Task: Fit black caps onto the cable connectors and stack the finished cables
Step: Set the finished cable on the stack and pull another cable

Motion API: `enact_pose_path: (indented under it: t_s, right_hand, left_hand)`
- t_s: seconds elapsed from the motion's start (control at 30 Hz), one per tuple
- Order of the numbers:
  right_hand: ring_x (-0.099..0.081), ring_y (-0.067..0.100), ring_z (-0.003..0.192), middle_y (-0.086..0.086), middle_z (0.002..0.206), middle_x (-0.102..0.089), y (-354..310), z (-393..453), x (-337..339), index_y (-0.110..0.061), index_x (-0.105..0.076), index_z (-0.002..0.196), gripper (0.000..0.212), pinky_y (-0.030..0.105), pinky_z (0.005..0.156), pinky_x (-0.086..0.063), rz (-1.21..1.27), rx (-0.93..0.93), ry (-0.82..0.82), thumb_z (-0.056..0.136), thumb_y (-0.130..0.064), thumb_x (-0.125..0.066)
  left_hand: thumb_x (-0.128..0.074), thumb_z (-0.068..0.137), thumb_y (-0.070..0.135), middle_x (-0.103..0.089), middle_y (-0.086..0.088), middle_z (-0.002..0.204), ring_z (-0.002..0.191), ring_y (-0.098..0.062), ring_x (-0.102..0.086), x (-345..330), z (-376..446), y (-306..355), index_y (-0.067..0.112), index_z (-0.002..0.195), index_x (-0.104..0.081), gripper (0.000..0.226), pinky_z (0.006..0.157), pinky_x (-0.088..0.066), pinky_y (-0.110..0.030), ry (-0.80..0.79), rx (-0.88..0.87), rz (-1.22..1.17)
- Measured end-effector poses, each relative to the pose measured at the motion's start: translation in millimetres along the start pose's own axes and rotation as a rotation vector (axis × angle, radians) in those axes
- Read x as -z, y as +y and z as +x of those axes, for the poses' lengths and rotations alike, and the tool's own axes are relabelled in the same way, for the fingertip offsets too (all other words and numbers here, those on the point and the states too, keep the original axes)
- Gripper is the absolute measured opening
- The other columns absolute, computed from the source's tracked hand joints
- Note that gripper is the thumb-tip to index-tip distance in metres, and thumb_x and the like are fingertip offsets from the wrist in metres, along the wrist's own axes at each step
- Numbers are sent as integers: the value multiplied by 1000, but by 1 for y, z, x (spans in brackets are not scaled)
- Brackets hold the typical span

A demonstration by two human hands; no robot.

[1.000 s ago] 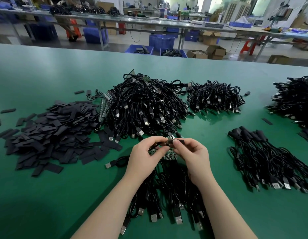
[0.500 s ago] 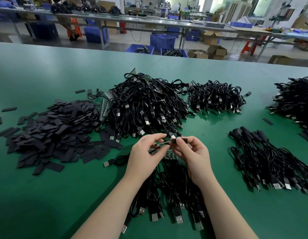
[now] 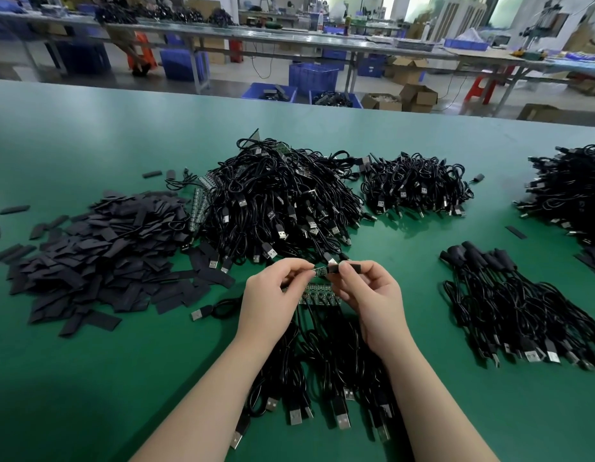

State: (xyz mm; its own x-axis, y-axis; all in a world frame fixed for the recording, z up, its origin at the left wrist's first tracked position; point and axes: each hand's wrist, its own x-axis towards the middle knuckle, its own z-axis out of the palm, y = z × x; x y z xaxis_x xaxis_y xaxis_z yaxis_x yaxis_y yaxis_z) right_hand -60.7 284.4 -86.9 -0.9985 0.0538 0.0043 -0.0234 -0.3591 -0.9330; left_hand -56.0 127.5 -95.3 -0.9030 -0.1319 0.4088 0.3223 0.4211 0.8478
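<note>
- The green counter carries everything; the big heap of USB cables at its middle serves as the landmark for places.
- Left of the big heap lies a wide pile of flat black caps, with loose caps scattered round its edges.
- Between that pile and the big heap stand strips of small green circuit boards, leaning against the cables.
- Near side of the big heap, the left hand hovers above the counter; its grip is a pinch of thumb and forefinger on the small green board connector at a cable's end.
- Just right of it, the right hand pinches a black cap by its far end; the cap's open mouth meets the connector tip.
- Below both hands, nearer than the big heap, lies a row of cables with USB plugs pointing toward the viewer and green boards at the far ends.
- Right of the big heap sits a smaller cable pile.
- Right and nearer than the big heap lies the stack of capped cables, caps at the far end.
- Far right, another cable heap runs past the frame edge.
</note>
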Motion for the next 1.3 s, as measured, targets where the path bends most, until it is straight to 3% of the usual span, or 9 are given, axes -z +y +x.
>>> enact_pose_path:
  t_s: [0.17, 0.3, 0.47, 0.67, 0.8, 1.0, 1.3]
  right_hand:
    - [-74, 21, 89, 11, 93, -77, 0, 0, 0, -7, -67, 90, 2, 25, 75, -58, 4, -14, 6, 91, -9, -67]
    - [-74, 24, 91, 12, 94, -77, -1, -1, 0, -9, -67, 89, 3, 28, 78, -59, -5, -7, -1, 91, -10, -67]
    - [-74, 22, 91, 9, 92, -77, -5, -4, -2, -23, -74, 79, 8, 27, 77, -58, -71, 104, 62, 76, -31, -75]
    - [-71, 16, 81, 6, 87, -76, -2, -4, -2, -15, -72, 84, 7, 26, 78, -58, -286, 190, 56, 85, -9, -75]
    - [-72, 20, 86, 6, 89, -76, -3, -6, -2, -15, -72, 84, 9, 29, 81, -59, -301, 209, 52, 85, -7, -75]
    - [-73, 12, 87, -1, 89, -76, -6, -8, -1, -14, -72, 85, 11, 18, 77, -54, -361, 254, 18, 86, -3, -74]
    - [-73, 10, 87, -3, 91, -77, -6, -8, -2, -17, -72, 87, 15, 16, 76, -54, -360, 270, 3, 86, -2, -74]
  left_hand:
    - [-76, 82, 28, -68, 33, 86, 83, 10, -65, 2, 0, -3, 35, 97, -76, 16, 73, -47, -5, -68, 48, -4]
    - [-78, 80, 31, -66, 31, 86, 89, 15, -62, 2, 0, -4, 37, 107, -73, 28, 78, -44, -2, -78, 94, 14]
    - [-68, 88, 36, -68, 27, 97, 95, 12, -60, 2, 0, -2, 34, 110, -73, 22, 81, -43, -3, -93, 40, 74]
    - [-69, 88, 32, -70, 21, 102, 99, 9, -61, 3, 1, -2, 33, 110, -74, 22, 86, -47, -11, -118, 14, 71]
    - [-69, 88, 31, -69, 22, 102, 99, 8, -61, 3, 0, -3, 35, 109, -73, 21, 86, -50, -15, -124, 13, 71]
    - [-68, 89, 33, -67, 24, 101, 99, 8, -60, 3, 1, -5, 36, 109, -73, 21, 85, -48, -12, -134, 11, 88]
    - [-67, 90, 32, -69, 19, 102, 98, 7, -60, 3, 1, -5, 35, 110, -73, 21, 82, -45, -7, -131, 10, 95]
